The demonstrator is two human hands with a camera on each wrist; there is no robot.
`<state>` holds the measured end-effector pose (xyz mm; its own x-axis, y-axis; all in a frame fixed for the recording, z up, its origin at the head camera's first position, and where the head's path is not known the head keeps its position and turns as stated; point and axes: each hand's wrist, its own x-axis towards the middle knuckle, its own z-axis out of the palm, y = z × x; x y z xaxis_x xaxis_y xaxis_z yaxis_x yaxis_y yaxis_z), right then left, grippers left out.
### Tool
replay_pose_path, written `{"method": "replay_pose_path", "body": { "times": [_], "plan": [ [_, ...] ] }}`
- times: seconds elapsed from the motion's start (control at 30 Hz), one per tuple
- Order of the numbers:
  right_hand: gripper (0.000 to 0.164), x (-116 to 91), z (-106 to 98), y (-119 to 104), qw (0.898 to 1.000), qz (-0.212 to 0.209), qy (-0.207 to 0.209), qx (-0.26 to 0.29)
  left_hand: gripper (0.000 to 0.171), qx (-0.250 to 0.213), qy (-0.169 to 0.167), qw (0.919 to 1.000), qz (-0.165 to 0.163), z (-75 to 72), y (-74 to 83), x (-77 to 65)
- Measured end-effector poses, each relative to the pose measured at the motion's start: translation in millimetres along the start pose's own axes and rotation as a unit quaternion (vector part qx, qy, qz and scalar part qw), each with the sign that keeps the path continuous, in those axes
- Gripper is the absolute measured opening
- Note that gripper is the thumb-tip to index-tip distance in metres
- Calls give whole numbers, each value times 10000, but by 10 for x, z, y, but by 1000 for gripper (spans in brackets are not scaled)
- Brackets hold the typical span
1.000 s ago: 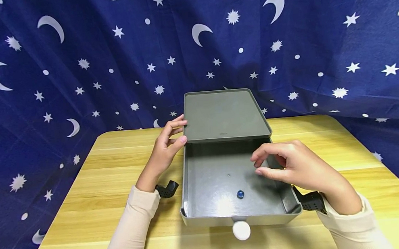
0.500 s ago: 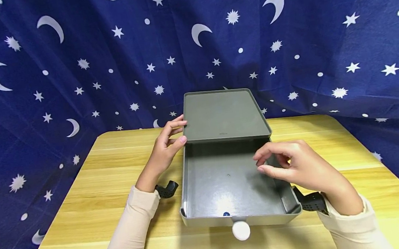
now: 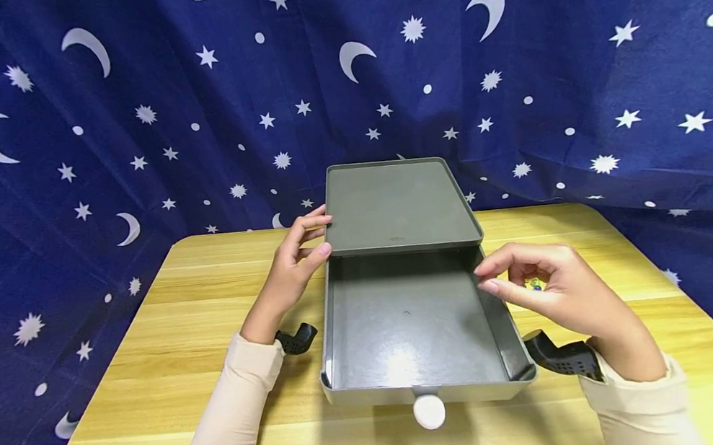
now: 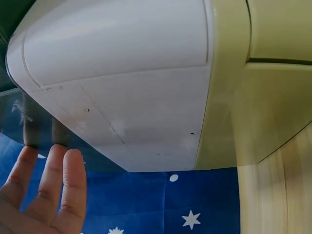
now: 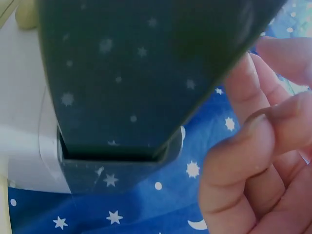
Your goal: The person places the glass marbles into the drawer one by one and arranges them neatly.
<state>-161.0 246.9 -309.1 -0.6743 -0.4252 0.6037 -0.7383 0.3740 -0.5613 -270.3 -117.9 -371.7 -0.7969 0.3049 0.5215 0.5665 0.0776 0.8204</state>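
Note:
A grey drawer with a white round knob stands pulled out from a box with a grey tray-like top. My left hand rests on the box's left side, fingers fairly straight. Over the drawer's right wall hovers my right hand, its fingers bent and a small gap between thumb and forefinger. Nothing shows between those fingertips. Through the loop of that hand I see a small yellow, green and blue thing beyond it. No marble shows inside the drawer now.
The wooden table extends around the box on both sides. A dark blue curtain with moons and stars hangs behind it. Black wrist cameras stick out near the drawer's sides.
The small blue marble rolled toward the drawer's front and has dropped from sight. My right hand has moved right, toward the drawer's edge. The left hand has stayed put.

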Motion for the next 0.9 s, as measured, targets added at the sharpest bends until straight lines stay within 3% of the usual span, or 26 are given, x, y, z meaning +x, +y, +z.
{"method": "replay_pose_path", "body": {
  "times": [0.33, 0.63, 0.77, 0.9],
  "plan": [
    [44, -70, -132, 78, 9991, 97, 363, 204, 51, 5, -3, 10000, -21, 16, 2, 7],
    [37, -120, -305, 162, 9941, 482, 523, 818, 51, 44, 21, 9999, -89, 18, 12, -12],
    [34, -133, -379, 202, 9934, 688, 564, 728, 51, 42, 28, 9999, -87, 14, 13, -10],
    [35, -143, -442, 245, 9947, 891, 425, 291, 51, 43, 20, 10000, -81, 9, 15, -6]
  ]
}}
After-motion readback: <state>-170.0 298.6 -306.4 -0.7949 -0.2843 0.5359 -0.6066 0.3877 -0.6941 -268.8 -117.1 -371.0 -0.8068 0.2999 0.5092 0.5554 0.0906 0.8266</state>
